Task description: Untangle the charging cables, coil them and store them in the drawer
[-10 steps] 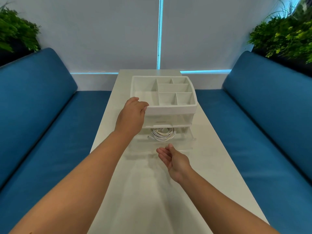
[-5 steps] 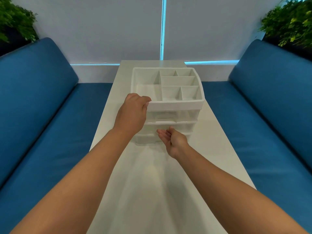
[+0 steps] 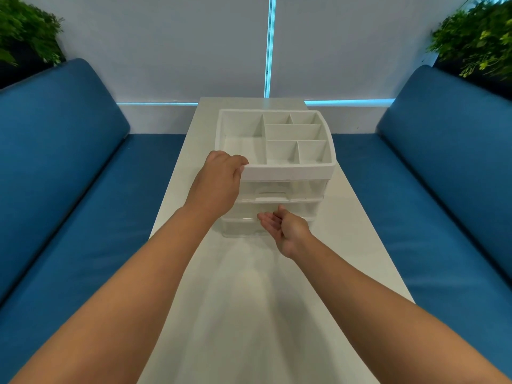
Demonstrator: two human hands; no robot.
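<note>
A white plastic organizer with a divided top tray stands on the long white table. Its clear upper drawer and lower drawer are both pushed in. My left hand grips the front left corner of the top tray, thumb on the rim. My right hand is palm up with straight fingers against the lower drawer's front. The coiled white cables are hidden from view.
Blue upholstered benches run along both sides of the table. Green plants stand in the back corners. A grey wall with a lit blue strip is behind the table.
The lower drawer, pulled out with the white cable coil visible, has slid fully in under my right hand's push. My left hand has stayed on the tray's corner.
</note>
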